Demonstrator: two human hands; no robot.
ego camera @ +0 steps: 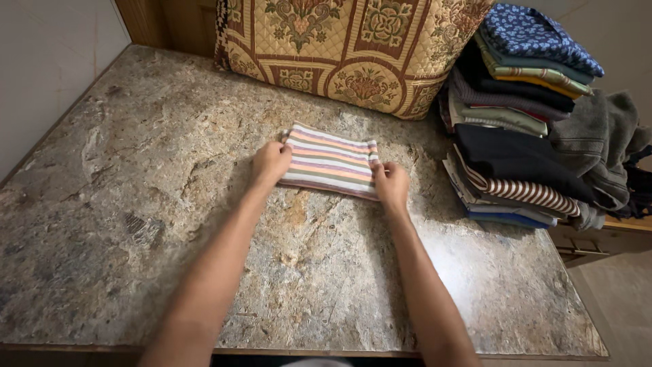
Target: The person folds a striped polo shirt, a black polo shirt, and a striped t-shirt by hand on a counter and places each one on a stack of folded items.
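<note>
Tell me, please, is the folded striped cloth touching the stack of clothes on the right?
Apart. The head view shows bare stone counter between the striped cloth and the stack of clothes.

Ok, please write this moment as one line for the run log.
left hand: grips striped cloth left edge | right hand: grips right edge | cloth: folded, flat on stone counter | clothes pile: right

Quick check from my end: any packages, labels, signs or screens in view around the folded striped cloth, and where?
None in view. Only the folded striped cloth under the left hand and right hand on the stone countertop, a quilted patterned cushion behind it, and a stack of folded clothes to the right.
</note>
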